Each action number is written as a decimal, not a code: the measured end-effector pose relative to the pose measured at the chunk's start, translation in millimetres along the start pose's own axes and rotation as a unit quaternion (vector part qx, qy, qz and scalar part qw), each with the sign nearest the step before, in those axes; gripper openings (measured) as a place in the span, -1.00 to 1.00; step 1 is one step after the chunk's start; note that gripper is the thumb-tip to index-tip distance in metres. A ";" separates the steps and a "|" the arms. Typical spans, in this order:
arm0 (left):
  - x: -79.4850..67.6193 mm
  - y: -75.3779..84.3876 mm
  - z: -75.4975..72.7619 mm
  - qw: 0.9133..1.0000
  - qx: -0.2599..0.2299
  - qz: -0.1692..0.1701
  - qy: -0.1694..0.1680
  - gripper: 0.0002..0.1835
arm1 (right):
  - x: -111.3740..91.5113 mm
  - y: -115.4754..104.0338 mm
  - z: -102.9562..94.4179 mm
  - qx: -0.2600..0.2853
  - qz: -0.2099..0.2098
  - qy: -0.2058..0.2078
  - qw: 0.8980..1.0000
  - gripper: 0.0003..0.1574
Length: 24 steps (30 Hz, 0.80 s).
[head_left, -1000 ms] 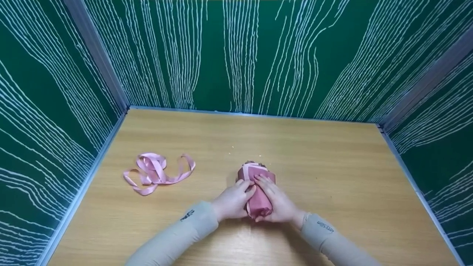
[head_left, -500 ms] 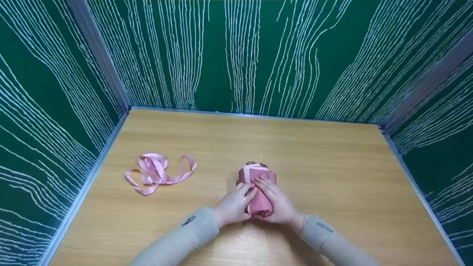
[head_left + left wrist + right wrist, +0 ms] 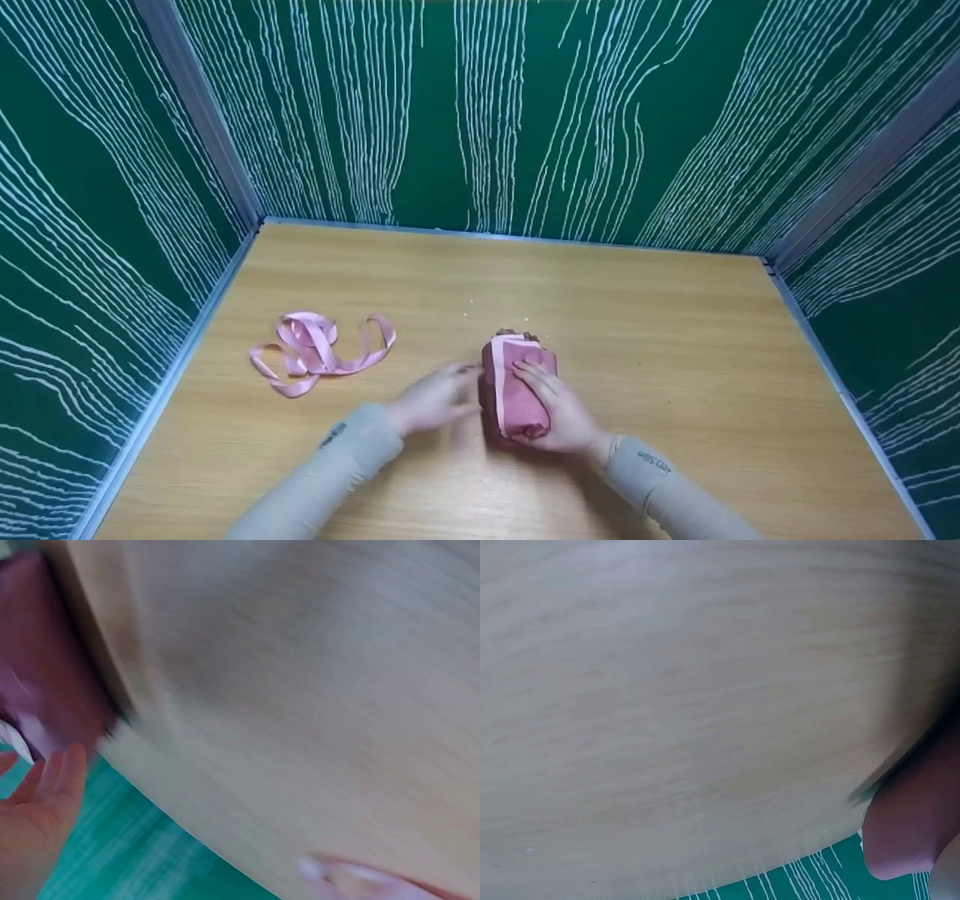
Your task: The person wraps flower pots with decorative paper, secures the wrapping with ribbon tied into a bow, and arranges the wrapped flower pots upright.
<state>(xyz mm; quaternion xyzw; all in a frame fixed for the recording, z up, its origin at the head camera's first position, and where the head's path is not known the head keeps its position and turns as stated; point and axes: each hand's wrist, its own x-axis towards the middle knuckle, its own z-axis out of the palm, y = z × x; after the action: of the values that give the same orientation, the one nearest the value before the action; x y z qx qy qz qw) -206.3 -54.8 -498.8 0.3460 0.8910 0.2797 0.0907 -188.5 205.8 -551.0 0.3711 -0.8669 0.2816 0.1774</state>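
Gripping the pink wrapped bundle (image 3: 517, 405) from its right side, the person's right hand (image 3: 566, 424) curves over the wrapping, some fingers lying across the top face. The bundle rests on the wooden table (image 3: 675, 322), near the middle, its long side running away from the person. A pale border edges the wrapping along the left side and across the far end, where some brown material shows, too small to make out.

The left hand (image 3: 435, 397) is apart from that grip, just beside the bundle's left side, blurred in the head view. In the left wrist view its fingers look loosely extended and hold nothing; whether a fingertip touches the wrapping cannot be told.

To the left lies a pink ribbon (image 3: 322, 352) in loose loops, well apart from the bundle. A few pale specks (image 3: 526, 319) dot the wood just beyond the bundle's far end. Both sleeves (image 3: 319, 469) are light grey, with dark marks near the cuffs. Green walls (image 3: 427, 112) with wavy white lines enclose the table, joined by grey corner posts (image 3: 206, 112).
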 end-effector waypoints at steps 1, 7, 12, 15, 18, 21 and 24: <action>-2.1 -7.1 -5.2 1.000 -0.009 -0.009 0.012 -0.41 | -0.2 0.3 -0.2 -0.001 -0.002 0.001 1.000 0.31; -14.2 -43.5 -34.5 0.994 -0.012 -0.075 0.077 -0.58 | -1.1 1.7 -1.2 -0.002 -0.001 0.003 1.000 0.31; -19.1 -61.8 -50.0 0.985 0.055 -0.133 0.094 -0.59 | -1.6 1.5 -0.5 0.005 0.002 0.006 1.000 0.31; -22.2 -72.9 -54.2 0.978 0.105 -0.162 0.086 -0.60 | -1.7 0.3 0.6 0.007 0.004 0.004 1.000 0.31; -24.9 -84.4 -56.6 0.970 0.132 -0.189 0.078 -0.61 | -1.6 -1.4 1.1 0.009 0.009 -0.002 1.000 0.31; -27.2 -94.1 -59.5 0.963 0.147 -0.217 0.058 -0.57 | -1.4 -3.0 0.9 0.014 0.017 -0.008 1.000 0.30; -29.0 -101.3 -61.3 0.957 0.164 -0.237 0.028 -0.47 | -1.3 -4.0 0.2 0.021 0.027 -0.013 0.999 0.29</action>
<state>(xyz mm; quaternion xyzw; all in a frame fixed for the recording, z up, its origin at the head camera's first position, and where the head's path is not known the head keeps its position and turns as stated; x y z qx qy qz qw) -263.8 -162.0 -505.9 0.1271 0.9832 0.1099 0.0717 -184.7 204.0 -550.4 0.3549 -0.8726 0.2999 0.1507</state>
